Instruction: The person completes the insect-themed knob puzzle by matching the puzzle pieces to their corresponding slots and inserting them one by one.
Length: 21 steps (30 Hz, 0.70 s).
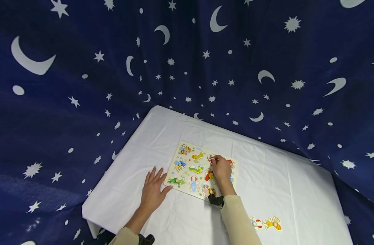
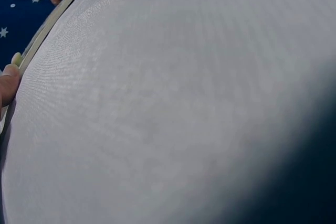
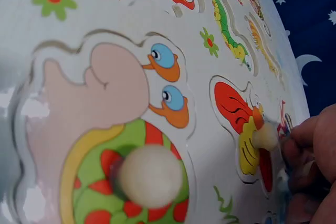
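A wooden knob puzzle board (image 1: 187, 195) with colourful insect pieces lies on the white table. My right hand (image 1: 222, 168) reaches over its far right part, fingertips pinching a small red, white and dark patterned puzzle piece (image 1: 210, 158). In the right wrist view, curled fingers (image 3: 310, 150) sit at this piece, just past the red and yellow butterfly piece (image 3: 236, 108); its knob is hidden. Nearest the camera sits a snail piece (image 3: 118, 85) with a round knob. My left hand (image 1: 153, 190) lies spread on the cloth, its thumb (image 2: 8, 82) at the board's near left edge.
Two loose pieces, a red and blue one (image 1: 256, 223) and a yellow striped bee (image 1: 273, 223), lie on the cloth near the right forearm. White cloth covers the table (image 1: 128, 163). A dark blue curtain (image 1: 187, 44) with moons and stars hangs behind and around it.
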Each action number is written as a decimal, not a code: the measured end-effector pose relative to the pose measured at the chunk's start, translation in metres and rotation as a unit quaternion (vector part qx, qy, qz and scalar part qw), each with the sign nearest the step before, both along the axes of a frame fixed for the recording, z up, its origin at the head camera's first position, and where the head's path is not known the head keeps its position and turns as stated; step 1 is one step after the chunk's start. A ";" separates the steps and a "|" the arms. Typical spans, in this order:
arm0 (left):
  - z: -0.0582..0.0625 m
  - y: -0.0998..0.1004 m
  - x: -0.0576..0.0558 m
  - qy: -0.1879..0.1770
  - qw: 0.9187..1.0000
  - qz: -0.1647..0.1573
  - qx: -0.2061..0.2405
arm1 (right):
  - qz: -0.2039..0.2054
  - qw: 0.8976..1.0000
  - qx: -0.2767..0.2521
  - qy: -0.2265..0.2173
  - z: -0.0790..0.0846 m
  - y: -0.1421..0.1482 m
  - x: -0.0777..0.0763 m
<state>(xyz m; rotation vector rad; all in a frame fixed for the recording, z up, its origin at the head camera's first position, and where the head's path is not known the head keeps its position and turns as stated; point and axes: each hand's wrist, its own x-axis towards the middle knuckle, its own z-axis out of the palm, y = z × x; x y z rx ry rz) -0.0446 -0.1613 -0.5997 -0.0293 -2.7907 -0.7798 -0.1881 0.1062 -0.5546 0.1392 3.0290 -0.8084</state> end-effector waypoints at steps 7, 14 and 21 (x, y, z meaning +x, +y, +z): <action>0.000 0.000 0.000 -0.006 1.000 0.001 -0.003 | 0.031 0.999 0.004 -0.020 0.012 0.005 0.006; -0.002 -0.001 -0.001 -0.007 1.000 0.005 -0.003 | 0.005 0.999 -0.019 0.030 0.015 0.009 0.007; -0.001 0.000 0.000 -0.006 1.000 0.004 0.009 | -0.026 0.998 -0.030 0.045 0.019 0.013 0.011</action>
